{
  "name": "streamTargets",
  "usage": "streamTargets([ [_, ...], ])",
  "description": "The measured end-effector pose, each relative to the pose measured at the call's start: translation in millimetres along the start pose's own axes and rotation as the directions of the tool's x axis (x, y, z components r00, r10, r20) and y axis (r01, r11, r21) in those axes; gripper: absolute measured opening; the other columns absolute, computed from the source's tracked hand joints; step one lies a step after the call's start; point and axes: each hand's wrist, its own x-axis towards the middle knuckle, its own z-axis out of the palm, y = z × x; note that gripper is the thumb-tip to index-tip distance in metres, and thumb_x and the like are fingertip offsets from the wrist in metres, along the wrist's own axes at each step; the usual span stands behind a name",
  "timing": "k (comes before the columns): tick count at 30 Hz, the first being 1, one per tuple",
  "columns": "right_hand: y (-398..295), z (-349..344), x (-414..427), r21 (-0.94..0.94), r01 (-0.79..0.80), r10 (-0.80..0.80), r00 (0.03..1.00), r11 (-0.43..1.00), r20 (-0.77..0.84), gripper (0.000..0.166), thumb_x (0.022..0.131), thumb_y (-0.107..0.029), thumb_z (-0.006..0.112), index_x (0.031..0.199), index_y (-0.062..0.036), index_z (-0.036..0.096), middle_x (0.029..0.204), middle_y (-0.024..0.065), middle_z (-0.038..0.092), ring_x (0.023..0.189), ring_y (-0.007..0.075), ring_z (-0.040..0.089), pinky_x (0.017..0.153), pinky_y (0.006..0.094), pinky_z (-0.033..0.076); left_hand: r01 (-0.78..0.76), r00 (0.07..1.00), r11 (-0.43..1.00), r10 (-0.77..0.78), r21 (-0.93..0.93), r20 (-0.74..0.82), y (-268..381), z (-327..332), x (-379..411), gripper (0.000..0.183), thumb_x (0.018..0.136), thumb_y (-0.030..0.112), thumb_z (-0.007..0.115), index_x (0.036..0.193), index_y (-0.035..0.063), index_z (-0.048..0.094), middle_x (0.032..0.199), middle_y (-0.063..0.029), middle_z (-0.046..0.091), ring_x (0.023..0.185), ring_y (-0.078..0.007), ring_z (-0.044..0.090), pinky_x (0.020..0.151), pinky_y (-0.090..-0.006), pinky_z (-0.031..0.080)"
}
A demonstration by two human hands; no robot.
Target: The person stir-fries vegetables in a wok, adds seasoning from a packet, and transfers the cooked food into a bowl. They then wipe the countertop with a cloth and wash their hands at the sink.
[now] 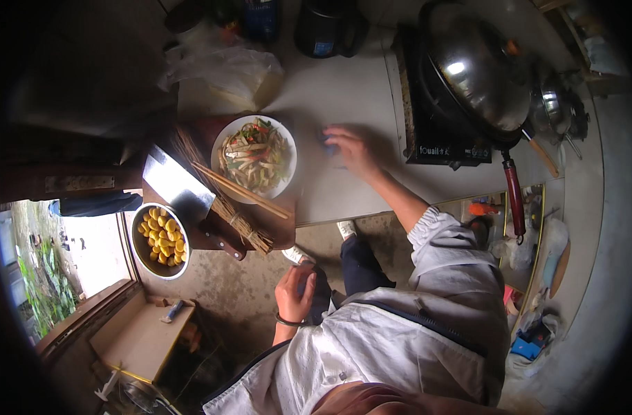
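My right hand reaches over the pale countertop, its fingers blurred. A small blue object shows at the fingertips; whether they grip it or only touch it is unclear. Low before my body, my left hand is loosely curled, with thumb and fingers apart and nothing visible in it. To the left of my right hand is a white plate of cut vegetables with red and green pieces. Wooden chopsticks lean across its near rim.
A cleaver and a bundled straw brush lie beside the plate. A metal bowl holds yellow pieces. Rightward stands a covered wok on a black cooker, its red handle jutting past the counter edge. Behind are a plastic bag and dark jug.
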Motion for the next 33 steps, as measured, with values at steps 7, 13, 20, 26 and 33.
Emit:
streamTargets([
  [7, 98.8, 27.6, 137.4, -0.028, -0.081, 0.074, 0.980, 0.996, -0.185, 0.033, 0.083, 0.011, 0.047, 0.108, -0.0040, 0.064, 0.123, 0.0125, 0.057, 0.118, 0.0283, 0.052, 0.098, 0.0339, 0.042, -0.031, 0.999, 0.997, 0.029, 0.074, 0.026, -2.4, 12.5, -12.2, 0.012, 0.083, 0.008, 0.065, 0.093, 0.0031, 0.062, 0.080, -0.0109, 0.063, 0.070, -0.0258, 0.065, 0.063, -0.0326, 0.049],
  [13, 54.2, 43.1, 49.2, 0.077, 0.181, -0.186, 0.981, 0.980, 0.062, 0.049, 0.070, 0.018, 0.044, 0.108, -0.0033, 0.066, 0.130, 0.0138, 0.054, 0.128, 0.0329, 0.044, 0.107, 0.0394, 0.036, 0.022, 0.999, 0.997, -0.024, 0.068, 0.029, 7.7, 26.0, -21.7, 0.014, 0.083, 0.009, 0.064, 0.096, 0.0026, 0.063, 0.081, -0.0116, 0.064, 0.073, -0.0260, 0.066, 0.065, -0.0322, 0.050],
  [20, -70.9, -10.4, -93.2, 0.011, 0.081, -0.080, 0.955, 0.997, 0.285, 0.035, 0.079, 0.009, 0.052, 0.101, -0.0113, 0.070, 0.119, 0.0073, 0.063, 0.111, 0.0225, 0.059, 0.099, 0.0369, 0.045, -0.034, 0.998, 0.995, 0.030, 0.092, 0.046, 23.8, 46.1, -17.4, 0.013, 0.083, 0.009, 0.064, 0.094, 0.0032, 0.062, 0.082, -0.0112, 0.064, 0.072, -0.0261, 0.066, 0.065, -0.0325, 0.050],
  [26, 5.2, -44.6, -4.9, -0.071, -0.101, 0.089, 0.984, 0.992, -0.153, 0.044, 0.072, 0.014, 0.049, 0.108, -0.0069, 0.065, 0.116, 0.0112, 0.061, 0.106, 0.0286, 0.059, 0.087, 0.0321, 0.049, -0.040, 0.997, 0.996, 0.034, 0.085, 0.062, 33.2, 55.9, -24.8, 0.014, 0.083, 0.009, 0.064, 0.096, 0.0030, 0.062, 0.083, -0.0105, 0.064, 0.071, -0.0254, 0.065, 0.064, -0.0323, 0.051],
  [33, -47.3, -13.9, -61.7, -0.413, -0.144, 0.070, 0.979, 0.899, -0.189, 0.037, 0.077, -0.006, 0.061, 0.114, -0.0001, 0.061, 0.130, 0.0149, 0.051, 0.127, 0.0355, 0.041, 0.105, 0.0463, 0.032, -0.017, 1.000, 0.995, 0.015, 0.096, 0.020, 32.3, 65.7, -44.6, 0.015, 0.083, 0.009, 0.064, 0.096, 0.0030, 0.061, 0.081, -0.0101, 0.063, 0.070, -0.0257, 0.065, 0.064, -0.0317, 0.051],
])
